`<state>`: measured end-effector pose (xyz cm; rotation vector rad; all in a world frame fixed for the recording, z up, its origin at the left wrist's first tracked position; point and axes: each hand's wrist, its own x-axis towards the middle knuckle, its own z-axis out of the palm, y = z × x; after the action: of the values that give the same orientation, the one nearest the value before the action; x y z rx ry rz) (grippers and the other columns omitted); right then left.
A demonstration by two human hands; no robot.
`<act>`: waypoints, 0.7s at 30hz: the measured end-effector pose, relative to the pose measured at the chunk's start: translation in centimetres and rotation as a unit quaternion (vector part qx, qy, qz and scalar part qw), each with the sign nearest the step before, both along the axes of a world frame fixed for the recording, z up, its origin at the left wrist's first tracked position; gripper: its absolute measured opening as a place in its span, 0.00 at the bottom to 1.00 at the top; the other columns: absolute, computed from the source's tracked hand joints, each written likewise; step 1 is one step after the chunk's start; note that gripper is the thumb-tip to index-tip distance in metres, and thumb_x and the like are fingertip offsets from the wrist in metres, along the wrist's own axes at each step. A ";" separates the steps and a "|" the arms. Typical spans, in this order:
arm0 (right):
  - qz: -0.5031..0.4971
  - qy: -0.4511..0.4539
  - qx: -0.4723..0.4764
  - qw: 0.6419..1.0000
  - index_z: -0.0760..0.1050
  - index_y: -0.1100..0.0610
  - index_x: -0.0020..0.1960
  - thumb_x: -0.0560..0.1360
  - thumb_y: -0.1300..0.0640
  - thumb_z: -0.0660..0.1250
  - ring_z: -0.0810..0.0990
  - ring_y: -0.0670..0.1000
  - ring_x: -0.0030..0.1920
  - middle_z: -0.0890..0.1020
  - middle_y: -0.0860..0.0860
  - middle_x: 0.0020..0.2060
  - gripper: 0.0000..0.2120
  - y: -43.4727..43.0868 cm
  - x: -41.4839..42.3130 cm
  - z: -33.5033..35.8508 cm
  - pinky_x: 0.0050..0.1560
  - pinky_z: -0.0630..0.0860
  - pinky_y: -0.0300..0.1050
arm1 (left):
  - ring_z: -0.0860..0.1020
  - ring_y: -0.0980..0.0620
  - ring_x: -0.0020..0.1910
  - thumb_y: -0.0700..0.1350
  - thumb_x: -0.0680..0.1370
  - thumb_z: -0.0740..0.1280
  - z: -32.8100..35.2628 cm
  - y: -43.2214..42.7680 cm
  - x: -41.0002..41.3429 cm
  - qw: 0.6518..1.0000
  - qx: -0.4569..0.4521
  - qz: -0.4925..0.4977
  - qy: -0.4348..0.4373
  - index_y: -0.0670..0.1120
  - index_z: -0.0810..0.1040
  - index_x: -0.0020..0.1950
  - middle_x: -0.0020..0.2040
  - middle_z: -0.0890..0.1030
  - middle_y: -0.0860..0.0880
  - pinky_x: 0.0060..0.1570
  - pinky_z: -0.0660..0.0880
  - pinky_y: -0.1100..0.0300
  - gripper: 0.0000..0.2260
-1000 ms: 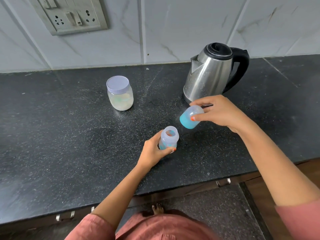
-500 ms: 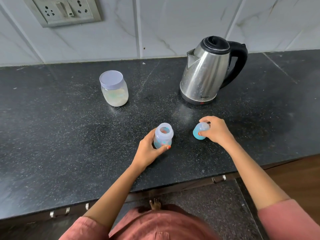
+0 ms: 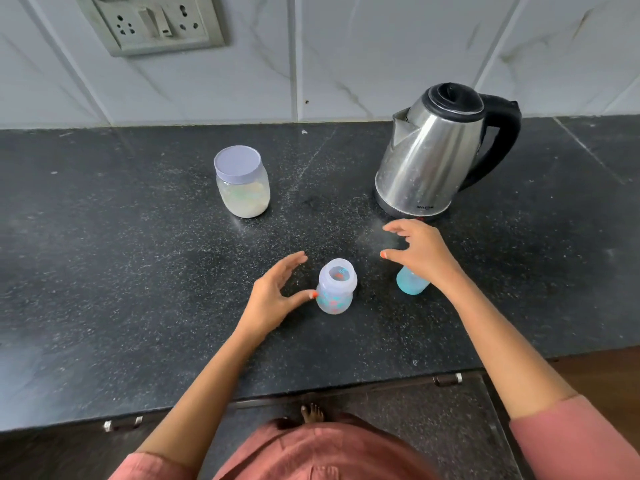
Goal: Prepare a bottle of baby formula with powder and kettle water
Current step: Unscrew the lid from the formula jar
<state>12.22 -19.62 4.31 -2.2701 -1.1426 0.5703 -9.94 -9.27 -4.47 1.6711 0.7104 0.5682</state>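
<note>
Baby bottle (image 3: pixel 336 287) is noted upright near the front middle of the desk (image 3: pixel 104 271), neck uncapped and mouth turned up, presumably so that powder and water can be let in. Left hand (image 3: pixel 273 296) is held just left of it, grip wide, fingers spread, nothing held. The thumb tip lies at the bottle's side; whether it touches cannot be told. The placement is judged a steadying one, since so light a bottle is easily tipped. Blue cap (image 3: pixel 410 285) is set on the desk just right of the bottle, apart from it and partly hidden under the right wrist. It is judged to be parked there so that it can be reached for closing. Right hand (image 3: pixel 422 252) is held above and slightly beyond the cap, grip wide, fingers loosely curved, nothing held. Powder jar (image 3: pixel 242 183) is placed farther back and to the left, lilac lid on, pale powder seen through its wall. Steel kettle (image 3: pixel 433 161) is placed far right, lid down, spout turned left and black handle right, which suits a right-hand lift. A socket panel (image 3: pixel 152 22) is noted on the wall, far left. The task is judged early: the jar is unopened and the kettle untouched. Opening the jar is expected to need both hands.
</note>
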 end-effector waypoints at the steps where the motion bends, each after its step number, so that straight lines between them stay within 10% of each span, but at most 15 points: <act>1: 0.017 0.015 0.013 1.000 0.75 0.56 0.60 0.69 0.61 0.72 0.75 0.51 0.60 0.77 0.54 0.60 0.20 1.0 -0.3 0.1 0.62 0.70 0.44 | 0.72 0.67 0.60 0.39 0.66 0.75 0.3 0.7 -0.2 0.999 0.000 0.032 -0.007 0.54 0.70 0.62 0.60 0.76 0.54 0.66 0.64 0.66 0.28; 11: 0.128 0.076 0.027 0.989 0.72 0.57 0.63 0.69 0.56 0.72 0.75 0.51 0.60 0.77 0.53 0.61 0.23 13.7 -2.2 -0.5 0.60 0.71 0.43 | 0.72 0.55 0.60 0.37 0.70 0.73 2.1 8.8 -0.6 0.967 0.031 0.252 -0.027 0.44 0.70 0.65 0.63 0.73 0.50 0.61 0.70 0.60 0.25; 21: 0.182 0.149 0.016 0.972 0.57 0.56 0.73 0.67 0.59 0.74 0.66 0.54 0.70 0.65 0.54 0.72 0.40 21.4 -5.0 -1.4 0.68 0.66 0.52 | 0.68 0.52 0.66 0.38 0.67 0.76 2.1 17.0 0.7 0.981 0.034 0.188 0.041 0.45 0.61 0.71 0.69 0.68 0.47 0.63 0.67 0.57 0.37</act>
<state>7.18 1.76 2.92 -1.8727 -1.4054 0.9887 -9.21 7.71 -2.40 1.6389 1.0893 0.7985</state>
